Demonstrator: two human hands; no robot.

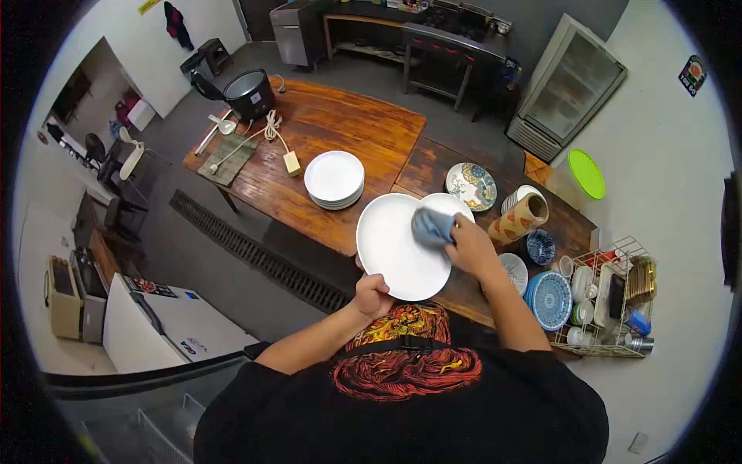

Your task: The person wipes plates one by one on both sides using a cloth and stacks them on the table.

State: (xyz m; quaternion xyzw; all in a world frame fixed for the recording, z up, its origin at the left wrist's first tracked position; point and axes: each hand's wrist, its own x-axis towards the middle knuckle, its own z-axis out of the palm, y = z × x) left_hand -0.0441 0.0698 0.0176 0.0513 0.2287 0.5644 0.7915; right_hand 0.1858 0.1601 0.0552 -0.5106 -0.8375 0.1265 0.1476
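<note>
A large white plate (394, 251) is tilted toward me in front of my chest. My left hand (372, 295) grips its lower left rim, thumb on the face and fingers behind, out of sight. In my right hand (470, 249) is a bunched blue-grey cloth (433, 226), pressed on the plate's upper right face and slightly blurred. Behind the plate, another white plate (450, 204) shows in part. A stack of white plates (334, 176) stands on the wooden table (309, 116) to the left.
At right are a patterned plate (471, 185), a patterned cylinder (519, 219), dark blue bowls (539, 247), blue plates (549, 300) and a wire dish rack (607, 309). A rice cooker (250, 97) and white power strip (291, 163) sit on the table's far left. A glass-door fridge (568, 85) stands behind.
</note>
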